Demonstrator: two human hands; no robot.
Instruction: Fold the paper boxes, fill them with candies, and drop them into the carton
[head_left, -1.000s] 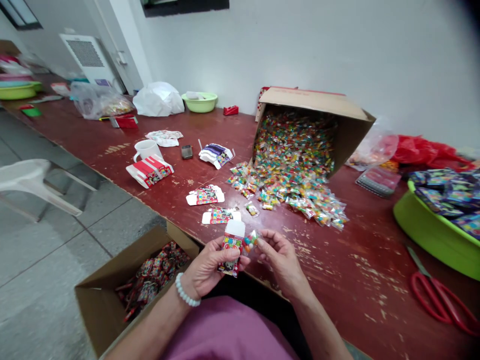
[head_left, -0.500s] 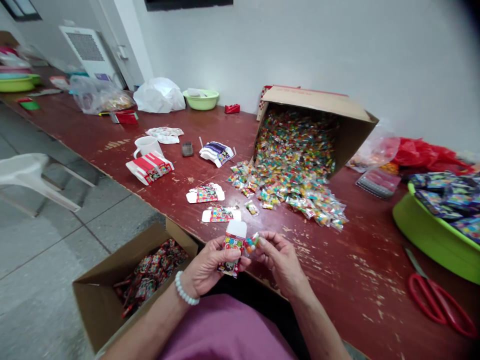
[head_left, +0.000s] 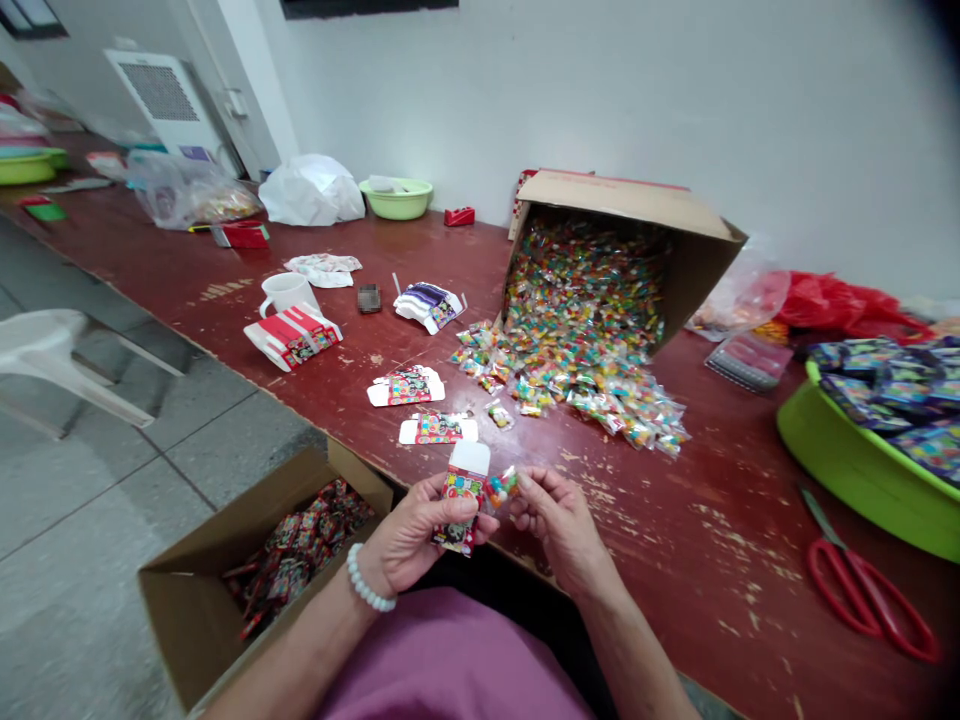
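Observation:
My left hand (head_left: 420, 525) grips a small red candy box (head_left: 460, 500) whose white top flap stands up. A clear packet of colourful candies (head_left: 501, 487) is pinched in my right hand (head_left: 556, 520), close beside the box's right side. On the table just beyond my hands lie two flattened red cartons, a nearer one (head_left: 439, 428) and a farther one (head_left: 406, 386). A single candy packet (head_left: 499, 414) rests near them. Behind it, a large cardboard box (head_left: 701, 265) lies on its side, with a heap of candy packets (head_left: 585, 340) spilling out.
Below the table edge, at left, an open carton (head_left: 187, 590) holds several filled red boxes. Red-handled scissors (head_left: 862, 590) and a green basin (head_left: 862, 480) of purple packs sit at right. A white mug (head_left: 289, 292) stands behind stacked red cartons (head_left: 292, 337). A white stool (head_left: 52, 340) is at left.
The view has shifted slightly, so the scene sits a little farther left. Both hands keep their holds; the candy packet stays beside the box with barely any movement.

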